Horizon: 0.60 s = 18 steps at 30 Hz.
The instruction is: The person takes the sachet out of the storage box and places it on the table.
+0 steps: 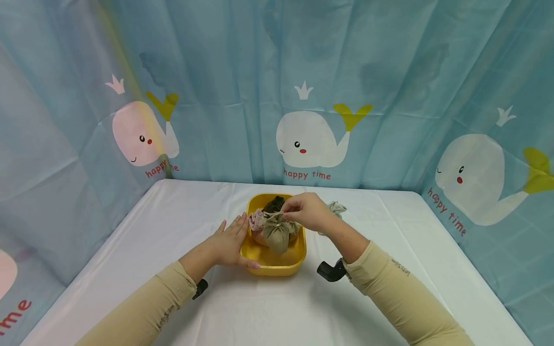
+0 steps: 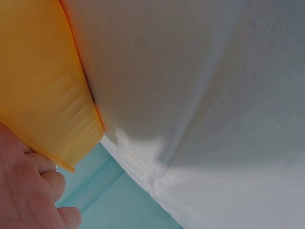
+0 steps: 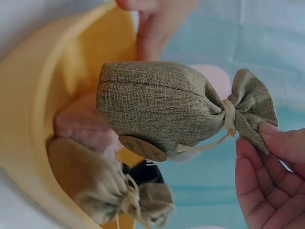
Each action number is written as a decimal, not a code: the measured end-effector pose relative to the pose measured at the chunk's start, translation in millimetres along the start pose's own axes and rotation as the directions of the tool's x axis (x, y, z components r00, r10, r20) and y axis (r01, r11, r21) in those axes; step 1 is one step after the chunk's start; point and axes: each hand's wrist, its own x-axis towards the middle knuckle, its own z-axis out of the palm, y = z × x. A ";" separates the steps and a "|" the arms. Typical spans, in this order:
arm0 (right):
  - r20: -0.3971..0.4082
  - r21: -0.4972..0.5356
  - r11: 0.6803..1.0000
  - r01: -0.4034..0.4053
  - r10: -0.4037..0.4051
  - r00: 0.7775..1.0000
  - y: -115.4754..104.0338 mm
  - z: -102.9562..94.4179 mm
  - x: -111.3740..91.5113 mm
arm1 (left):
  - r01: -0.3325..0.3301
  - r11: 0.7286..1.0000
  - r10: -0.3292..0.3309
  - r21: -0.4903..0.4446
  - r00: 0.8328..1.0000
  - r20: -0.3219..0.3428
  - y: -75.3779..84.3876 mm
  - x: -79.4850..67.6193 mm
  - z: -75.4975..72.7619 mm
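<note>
My right hand [image 1: 308,211] pinches the gathered neck of a grey-green cloth pouch [image 3: 157,102] between thumb and fingers. The pouch hangs above a yellow plastic tub [image 1: 272,271]. A cord ties its neck, and a round tag [image 3: 143,148] is on its side. Inside the tub lie a pink pouch [image 3: 86,121], a tan pouch [image 3: 90,179] and a dark pouch [image 1: 274,204], partly covered by the hanging one in the head view. My left hand [image 1: 227,242] touches the tub's left rim, its fingers mostly straight and spread.
A pale green pouch [image 1: 335,207] lies on the white-covered table [image 1: 381,298], right of the tub and partly behind my right hand. A blue curtain [image 1: 242,96] with whale prints hangs behind and beside the table. Black camera mounts [image 1: 331,270] sit at both wrists.
</note>
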 end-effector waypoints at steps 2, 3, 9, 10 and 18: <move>-0.011 0.018 1.000 -0.009 0.010 1.000 0.9 -5.6 -1.7 | -0.003 1.000 0.003 0.000 1.000 0.000 0.7 -1.1 -1.1; -0.016 0.025 1.000 -0.017 0.017 1.000 1.1 -8.5 -2.5 | 0.001 1.000 -0.001 0.005 1.000 0.004 1.1 -1.5 -1.6; -0.042 0.039 0.999 -0.030 0.031 0.999 3.1 -25.4 -8.5 | 0.014 1.000 -0.014 0.015 1.000 0.006 2.3 -1.8 -1.7; -0.047 0.044 0.999 -0.029 0.032 0.998 3.7 -28.2 -9.9 | 0.012 1.000 -0.012 0.012 1.000 0.003 2.1 -1.5 -1.3; -0.089 0.077 0.996 -0.048 0.055 0.995 17.1 -48.4 -21.7 | 0.016 1.000 -0.016 0.016 1.000 0.001 1.5 0.0 1.3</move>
